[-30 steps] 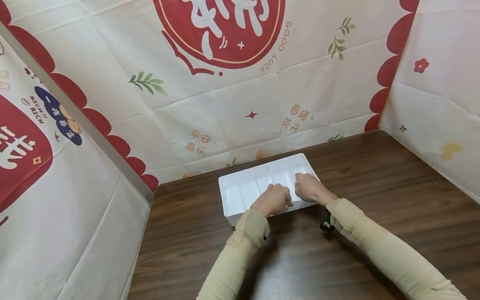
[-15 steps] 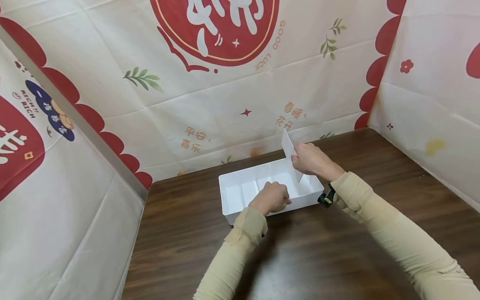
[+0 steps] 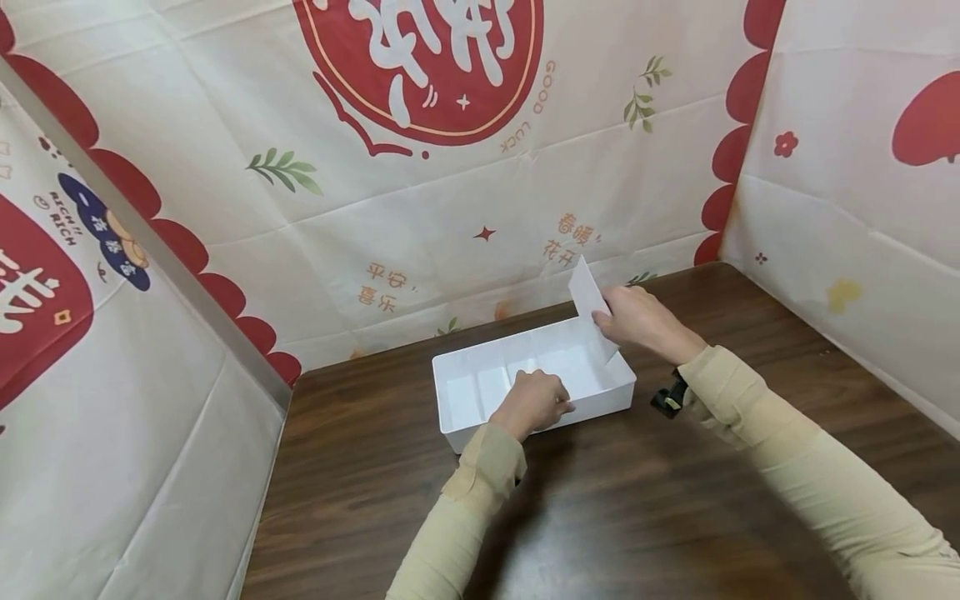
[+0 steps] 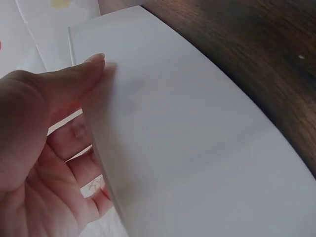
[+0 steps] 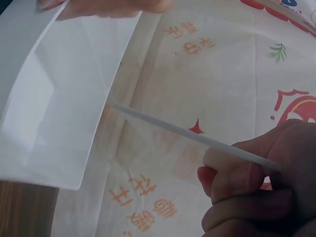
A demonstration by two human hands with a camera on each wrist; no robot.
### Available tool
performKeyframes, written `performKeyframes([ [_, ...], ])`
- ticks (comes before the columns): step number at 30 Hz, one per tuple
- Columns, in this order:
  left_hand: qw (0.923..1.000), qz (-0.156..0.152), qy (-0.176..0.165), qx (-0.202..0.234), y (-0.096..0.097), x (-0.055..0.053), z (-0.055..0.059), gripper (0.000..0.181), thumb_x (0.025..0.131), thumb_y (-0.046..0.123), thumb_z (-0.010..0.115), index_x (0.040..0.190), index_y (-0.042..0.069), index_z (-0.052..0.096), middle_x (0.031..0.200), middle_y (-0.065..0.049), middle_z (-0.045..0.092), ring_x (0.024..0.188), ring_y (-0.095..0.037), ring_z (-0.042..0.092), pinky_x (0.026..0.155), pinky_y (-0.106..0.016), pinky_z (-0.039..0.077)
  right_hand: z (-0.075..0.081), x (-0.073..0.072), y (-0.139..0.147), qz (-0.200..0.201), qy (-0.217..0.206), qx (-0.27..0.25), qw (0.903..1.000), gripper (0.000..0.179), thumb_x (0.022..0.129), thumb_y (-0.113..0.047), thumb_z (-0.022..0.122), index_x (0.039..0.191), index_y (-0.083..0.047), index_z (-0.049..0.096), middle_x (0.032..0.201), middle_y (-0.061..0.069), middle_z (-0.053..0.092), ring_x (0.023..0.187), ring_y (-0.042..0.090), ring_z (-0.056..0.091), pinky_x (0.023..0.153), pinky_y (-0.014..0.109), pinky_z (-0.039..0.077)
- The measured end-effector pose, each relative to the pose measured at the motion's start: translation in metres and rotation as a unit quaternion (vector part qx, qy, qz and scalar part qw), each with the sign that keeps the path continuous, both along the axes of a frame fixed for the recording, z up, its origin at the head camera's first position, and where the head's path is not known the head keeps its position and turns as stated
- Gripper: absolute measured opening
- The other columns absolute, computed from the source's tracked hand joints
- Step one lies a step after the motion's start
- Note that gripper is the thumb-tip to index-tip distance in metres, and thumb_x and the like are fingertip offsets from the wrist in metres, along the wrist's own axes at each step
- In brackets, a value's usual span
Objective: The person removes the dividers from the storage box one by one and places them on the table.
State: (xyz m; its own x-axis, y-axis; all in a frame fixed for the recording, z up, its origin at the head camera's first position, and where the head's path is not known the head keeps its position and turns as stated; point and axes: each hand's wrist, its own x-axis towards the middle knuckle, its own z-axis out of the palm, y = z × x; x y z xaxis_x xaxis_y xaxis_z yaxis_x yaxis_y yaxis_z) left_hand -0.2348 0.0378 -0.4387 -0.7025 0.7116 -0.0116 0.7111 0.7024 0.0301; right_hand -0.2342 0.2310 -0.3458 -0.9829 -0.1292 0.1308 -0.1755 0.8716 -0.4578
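A long white plastic box (image 3: pixel 609 403) stands on the table. My left hand (image 3: pixel 531 403) grips its front wall; in the left wrist view the thumb presses the outer face (image 4: pixel 187 118) while the fingers reach over the rim to the inside. Above the box's right end, my right hand (image 3: pixel 643 318) pinches a thin flat white divider (image 3: pixel 589 300), tilted, its lower corner overlapping the box in the head view. From the right wrist, the divider (image 5: pixel 187 134) shows edge-on between thumb and curled fingers, beside the box wall (image 5: pixel 54 123). Crosswise lines mark the box's left half.
The brown wood-grain table (image 3: pixel 360 508) carries the box near its back edge. A printed cloth wall (image 3: pixel 420 208) rises close behind, with further cloth walls at left (image 3: pixel 172 433) and right (image 3: pixel 847 217). A small black device (image 3: pixel 667 400) hangs at the right wrist.
My right hand has lifted the divider up out of the box's right part and moved slightly right with it. The left hand keeps its grip on the front wall. The head view has shifted a little.
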Motion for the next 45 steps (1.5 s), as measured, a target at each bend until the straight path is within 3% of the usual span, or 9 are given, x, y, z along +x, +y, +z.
performKeyframes([
  [10,0.9985,-0.014,0.033,0.04,-0.005,0.003,-0.003,0.02,0.091,0.036,0.071,0.105,0.024,0.08,0.098,0.011,0.076,0.084,-0.006,0.071,0.077,-0.025,0.052,-0.009,0.002,0.025,-0.019,-0.01,-0.002,0.9998,0.036,0.095,-0.014,0.059,0.117,0.015,0.058,0.104,0.032,0.065,0.075,0.029,0.063,0.063,0.042,0.055],
  [25,0.9943,-0.027,0.065,0.08,-0.019,0.006,0.0,0.023,0.09,0.033,0.073,0.108,0.02,0.078,0.084,0.008,0.076,0.074,-0.003,0.069,0.07,-0.019,0.052,-0.03,-0.003,0.069,-0.039,-0.027,0.013,0.9988,0.035,0.095,-0.016,0.057,0.112,0.016,0.057,0.097,0.03,0.065,0.077,0.032,0.06,0.067,0.046,0.051],
  [35,0.9917,-0.013,0.1,0.079,-0.041,0.009,0.0,0.022,0.089,0.036,0.074,0.105,0.021,0.079,0.086,0.008,0.076,0.077,-0.005,0.071,0.073,-0.029,0.052,-0.058,-0.012,0.099,-0.029,-0.048,0.026,0.9981,0.039,0.095,-0.018,0.058,0.111,0.017,0.058,0.096,0.03,0.065,0.078,0.031,0.059,0.07,0.048,0.05],
  [45,0.9846,-0.018,0.129,0.117,-0.06,0.009,-0.001,0.02,0.087,0.032,0.077,0.1,0.017,0.079,0.089,0.005,0.076,0.08,-0.014,0.069,0.073,-0.031,0.053,-0.081,-0.016,0.115,-0.01,-0.086,0.011,0.9962,0.04,0.096,-0.019,0.059,0.112,0.018,0.057,0.09,0.023,0.065,0.075,0.026,0.057,0.067,0.042,0.048],
])
